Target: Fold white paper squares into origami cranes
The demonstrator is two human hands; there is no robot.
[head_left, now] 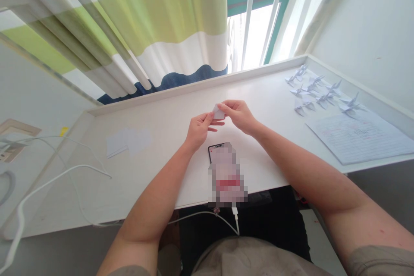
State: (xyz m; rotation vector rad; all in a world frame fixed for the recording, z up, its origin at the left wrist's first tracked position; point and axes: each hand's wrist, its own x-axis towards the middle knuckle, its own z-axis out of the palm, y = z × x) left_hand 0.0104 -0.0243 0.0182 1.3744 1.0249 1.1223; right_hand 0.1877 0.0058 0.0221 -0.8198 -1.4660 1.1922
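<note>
A small folded piece of white paper [218,112] is held up over the middle of the white desk [168,138]. My left hand [199,129] pinches its left side between thumb and index finger, with the other fingers stretched out beneath. At the paper's upper right edge, my right hand [238,114] grips it with thumb and fingers. Below both hands lies a phone [223,172], its screen blurred out and a white cable [236,214] plugged into its lower end.
Several folded paper cranes [328,93] stand at the back right, behind a written sheet [359,140]. White paper pieces [121,140] lie at left. A loose white cable [61,172] crosses the desk's left end. A raised rim [194,85] borders the back.
</note>
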